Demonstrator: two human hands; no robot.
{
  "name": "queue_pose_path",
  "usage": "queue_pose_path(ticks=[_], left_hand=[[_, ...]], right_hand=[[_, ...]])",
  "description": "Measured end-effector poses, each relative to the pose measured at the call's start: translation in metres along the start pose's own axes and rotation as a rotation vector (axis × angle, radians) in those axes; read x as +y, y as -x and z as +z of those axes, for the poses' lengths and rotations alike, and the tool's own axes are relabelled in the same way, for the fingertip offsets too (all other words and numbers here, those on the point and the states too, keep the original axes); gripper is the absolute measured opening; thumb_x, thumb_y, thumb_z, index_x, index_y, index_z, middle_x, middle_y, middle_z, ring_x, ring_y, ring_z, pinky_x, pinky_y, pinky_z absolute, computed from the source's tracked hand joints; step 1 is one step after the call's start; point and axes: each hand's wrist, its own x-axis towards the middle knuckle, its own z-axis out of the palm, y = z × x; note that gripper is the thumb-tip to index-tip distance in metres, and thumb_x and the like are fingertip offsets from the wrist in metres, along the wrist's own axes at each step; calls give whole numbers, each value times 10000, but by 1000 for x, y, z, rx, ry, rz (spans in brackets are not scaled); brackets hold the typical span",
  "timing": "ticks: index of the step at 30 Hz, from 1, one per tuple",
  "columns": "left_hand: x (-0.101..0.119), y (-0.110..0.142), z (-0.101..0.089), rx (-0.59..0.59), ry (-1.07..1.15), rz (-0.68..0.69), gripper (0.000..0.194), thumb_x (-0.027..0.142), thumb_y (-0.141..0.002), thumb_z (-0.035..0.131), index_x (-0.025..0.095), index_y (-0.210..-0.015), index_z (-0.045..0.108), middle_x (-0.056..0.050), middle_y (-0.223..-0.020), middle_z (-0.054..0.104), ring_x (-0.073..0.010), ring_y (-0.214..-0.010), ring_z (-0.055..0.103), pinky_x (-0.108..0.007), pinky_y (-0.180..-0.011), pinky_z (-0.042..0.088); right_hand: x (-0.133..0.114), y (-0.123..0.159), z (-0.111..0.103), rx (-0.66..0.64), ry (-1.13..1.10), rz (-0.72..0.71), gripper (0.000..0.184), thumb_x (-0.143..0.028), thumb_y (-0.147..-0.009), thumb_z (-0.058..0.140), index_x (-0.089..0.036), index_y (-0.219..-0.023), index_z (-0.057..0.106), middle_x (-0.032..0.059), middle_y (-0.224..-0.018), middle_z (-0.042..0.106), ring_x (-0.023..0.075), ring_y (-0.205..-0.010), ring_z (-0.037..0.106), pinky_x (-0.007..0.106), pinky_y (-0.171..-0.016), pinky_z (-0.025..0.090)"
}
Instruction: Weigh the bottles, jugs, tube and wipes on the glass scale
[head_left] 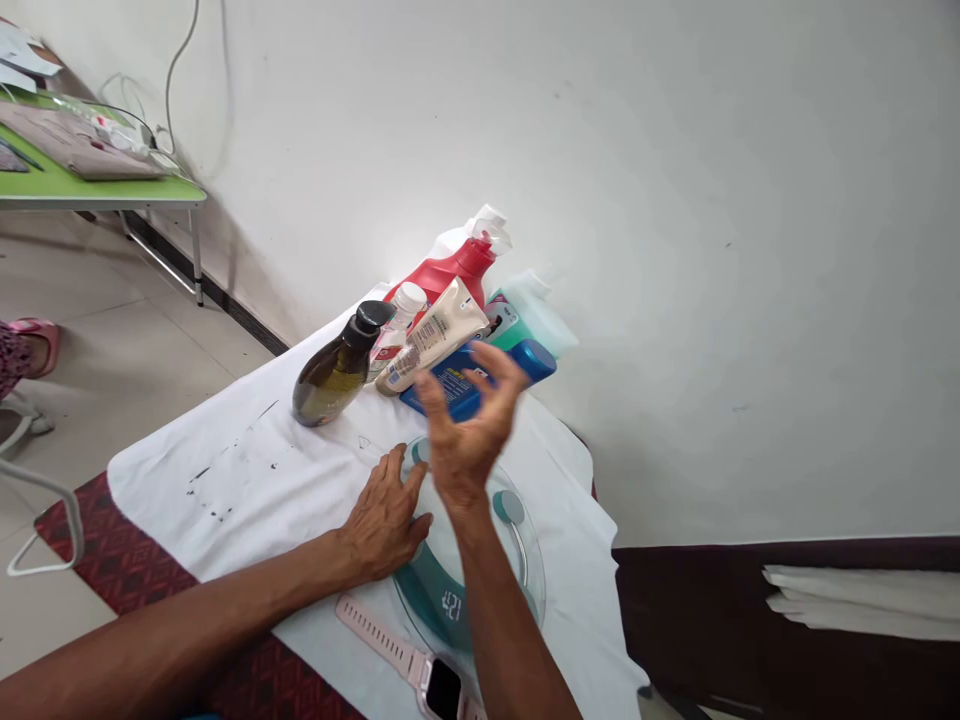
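My left hand (pixel 386 515) lies at the left edge of a round glass weighing scale (pixel 431 590), fingers stretched out and touching its rim. Above the scale, my right hand (pixel 472 430) is raised with its fingers curved apart and nothing in them. Behind it in this view lies a blue bottle (pixel 450 385), partly hidden by the fingers. A cream-coloured tube (pixel 442 330) leans beside that bottle. Lit digits show on the scale's display, but I cannot read them surely. A pink-strapped smartwatch (pixel 442 688) lies at the scale's near edge.
A dark pump-top bottle (pixel 337 370), a white-capped clear bottle (pixel 405 310), a red bottle (pixel 450 272) and a green container (pixel 529 320) stand by the wall. White cloth (pixel 300 470) covers the table. At left are a green folding table (pixel 172 188) and a person's foot (pixel 37 350).
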Motion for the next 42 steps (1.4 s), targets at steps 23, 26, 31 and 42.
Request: queue_pose_path(ticks=[23, 26, 31, 42], left_hand=[[9, -6, -11, -55, -104, 10, 527, 265, -967, 592, 165, -1471, 476, -252, -1521, 385, -426, -1423, 475, -655, -1119, 503], [7, -7, -13, -94, -110, 15, 556, 285, -970, 593, 139, -1489, 459, -266, -1529, 376, -431, -1428, 467, -651, -1140, 486], [3, -7, -13, -87, -100, 8, 577, 304, -979, 573, 123, -1506, 423, -272, -1525, 401, -432, -1472, 422, -665, -1175, 447], [-4, -9, -15, -76, -111, 64, 426, 237, -1058, 374, 130, -1465, 437, -244, -1481, 418, -379, -1431, 460, -650, -1153, 470]], right_hand=[[93, -62, -39, 377, -256, 294, 455, -497, -679, 879, -179, -966, 725, 10, -916, 710, 221, -870, 684, 426, -896, 588], [53, -77, -67, 448, -159, 88, 298, -481, -771, 798, -240, -777, 623, -21, -779, 579, 193, -762, 601, 415, -820, 583], [6, -69, -122, 356, -28, -129, 388, -382, -813, 784, -268, -624, 464, -39, -679, 381, 149, -636, 440, 349, -693, 499], [30, 41, -163, 368, 70, 245, 440, -478, -761, 853, -235, -645, 505, -55, -652, 458, 134, -618, 470, 331, -645, 492]])
